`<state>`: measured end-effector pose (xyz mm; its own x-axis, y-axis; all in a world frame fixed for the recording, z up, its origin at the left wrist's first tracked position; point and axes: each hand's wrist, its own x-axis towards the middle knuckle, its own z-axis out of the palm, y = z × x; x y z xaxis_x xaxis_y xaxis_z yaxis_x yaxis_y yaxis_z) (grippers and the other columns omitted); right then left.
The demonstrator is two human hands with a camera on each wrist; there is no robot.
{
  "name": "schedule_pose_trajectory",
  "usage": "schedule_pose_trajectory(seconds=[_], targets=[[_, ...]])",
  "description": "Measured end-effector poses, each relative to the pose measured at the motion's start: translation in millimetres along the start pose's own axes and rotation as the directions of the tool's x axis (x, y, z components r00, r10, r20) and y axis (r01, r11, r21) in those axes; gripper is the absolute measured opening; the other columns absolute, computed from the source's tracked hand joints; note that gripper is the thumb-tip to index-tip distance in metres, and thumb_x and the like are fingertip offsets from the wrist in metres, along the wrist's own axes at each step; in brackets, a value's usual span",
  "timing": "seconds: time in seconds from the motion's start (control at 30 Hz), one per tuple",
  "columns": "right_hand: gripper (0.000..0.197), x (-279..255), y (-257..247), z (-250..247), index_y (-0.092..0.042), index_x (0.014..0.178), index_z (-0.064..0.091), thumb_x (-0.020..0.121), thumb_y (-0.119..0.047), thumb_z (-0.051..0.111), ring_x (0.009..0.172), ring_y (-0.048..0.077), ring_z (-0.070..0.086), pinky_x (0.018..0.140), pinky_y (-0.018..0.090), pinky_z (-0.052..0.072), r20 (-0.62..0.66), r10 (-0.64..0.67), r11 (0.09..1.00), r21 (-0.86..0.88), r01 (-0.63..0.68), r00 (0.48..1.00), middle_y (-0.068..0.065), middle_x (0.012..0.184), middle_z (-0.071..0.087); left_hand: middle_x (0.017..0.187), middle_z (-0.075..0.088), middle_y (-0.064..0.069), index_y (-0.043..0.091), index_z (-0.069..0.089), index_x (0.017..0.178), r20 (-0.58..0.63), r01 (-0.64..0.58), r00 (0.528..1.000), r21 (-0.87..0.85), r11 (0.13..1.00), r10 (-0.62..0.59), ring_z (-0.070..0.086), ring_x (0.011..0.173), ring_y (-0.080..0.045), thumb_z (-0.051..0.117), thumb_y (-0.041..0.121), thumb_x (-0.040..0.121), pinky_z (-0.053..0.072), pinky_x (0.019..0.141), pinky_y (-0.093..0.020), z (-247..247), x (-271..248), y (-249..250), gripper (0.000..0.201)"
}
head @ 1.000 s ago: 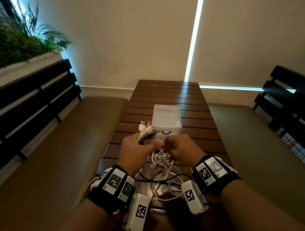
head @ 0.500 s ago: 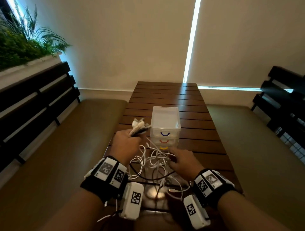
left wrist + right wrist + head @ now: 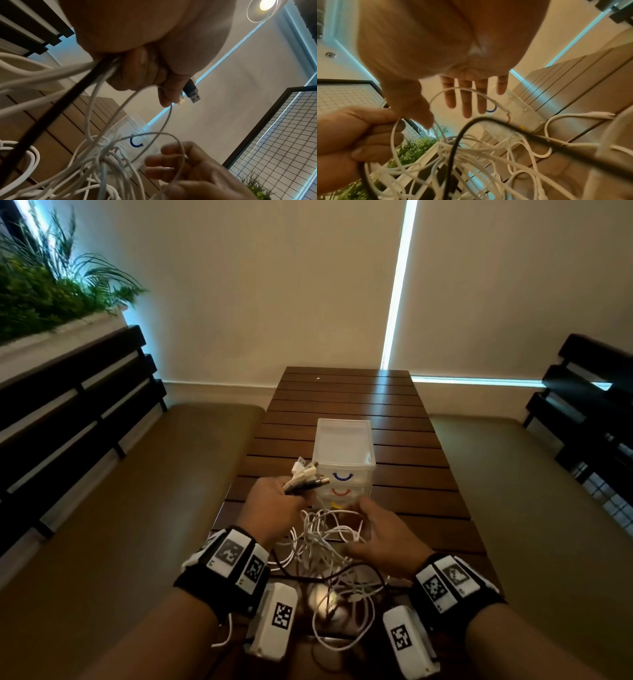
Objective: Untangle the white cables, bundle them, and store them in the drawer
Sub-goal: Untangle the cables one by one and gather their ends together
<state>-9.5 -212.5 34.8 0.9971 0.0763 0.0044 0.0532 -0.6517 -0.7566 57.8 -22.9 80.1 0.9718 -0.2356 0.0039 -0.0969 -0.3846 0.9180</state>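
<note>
Dim warm light falls on a slatted wooden table [image 3: 394,419] flanked by padded benches [image 3: 144,494], with a small clear drawer unit [image 3: 343,453] standing at its middle, drawers closed. Just in front of it the white cables [image 3: 329,542] lie in a loose knot, a black cable [image 3: 453,148] threaded through. The left hand [image 3: 274,508] clenches a bunch of plug ends [image 3: 306,475] above the table; the right hand [image 3: 383,539] hovers with fingers spread, grasping nothing. These cords look light, limp and springy, likely to snag, so the stiffer plug ends seem the best hold.
</note>
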Motion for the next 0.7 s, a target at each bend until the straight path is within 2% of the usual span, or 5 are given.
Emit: schedule_pose_trajectory(seconds=[0.1,0.27,0.43,0.57,0.7], targets=[[0.045,9,6,15,-0.035,0.112,0.049,0.073,-0.046,0.070,0.089,0.008,0.065,0.077,0.027,0.052,-0.003,-0.042,0.976,-0.216,0.040,0.999,-0.011,0.101,0.068,0.047,0.057,0.012,0.021,0.070,0.069,-0.014,0.004,1.000,-0.046,0.999,-0.005,0.045,0.042,0.000,0.070,0.004,0.082,0.035,0.042,-0.013,2,1,3,0.022],[0.026,-6,15,19,-0.035,0.102,0.047,0.085,-0.017,0.057,0.079,0.018,0.058,0.066,0.022,0.037,0.031,-0.269,0.897,-0.354,0.263,0.963,0.000,0.089,0.068,0.036,0.044,0.010,0.018,0.070,0.076,-0.178,0.083,0.978,-0.150,0.985,-0.109,0.032,0.029,-0.002,0.071,0.007,0.083,0.027,0.034,-0.017,-16,5,4,0.013],[0.028,-20,30,3,-0.038,0.107,0.056,0.081,-0.030,0.059,0.099,0.010,0.055,0.074,0.029,0.028,0.189,-0.101,0.840,-0.509,0.186,0.977,-0.021,0.089,0.056,0.042,0.042,0.005,0.013,0.069,0.077,-0.249,0.106,0.956,-0.210,0.972,-0.158,0.031,0.039,-0.012,0.075,0.014,0.080,0.025,0.045,-0.023,-42,10,3,0.006],[0.053,-10,12,-12,-0.036,0.117,0.058,0.067,-0.051,0.059,0.115,0.005,0.047,0.097,0.030,0.035,0.065,-0.060,0.971,-0.227,0.073,0.996,-0.019,0.118,0.054,0.037,0.045,0.009,0.016,0.071,0.087,-0.083,0.110,0.989,-0.147,0.983,-0.123,0.032,0.034,-0.006,0.071,0.007,0.083,0.026,0.039,-0.019,-38,4,10,0.010],[0.047,19,-32,-3,-0.030,0.123,0.057,0.082,-0.051,0.063,0.108,0.007,0.054,0.095,0.030,0.042,-0.128,-0.076,0.991,-0.118,0.061,0.989,-0.011,0.121,0.059,0.036,0.051,0.012,0.012,0.069,0.085,0.027,0.054,0.998,-0.140,0.989,-0.051,0.039,0.029,0.002,0.066,0.000,0.085,0.030,0.035,-0.010,-23,-7,21,0.012]])
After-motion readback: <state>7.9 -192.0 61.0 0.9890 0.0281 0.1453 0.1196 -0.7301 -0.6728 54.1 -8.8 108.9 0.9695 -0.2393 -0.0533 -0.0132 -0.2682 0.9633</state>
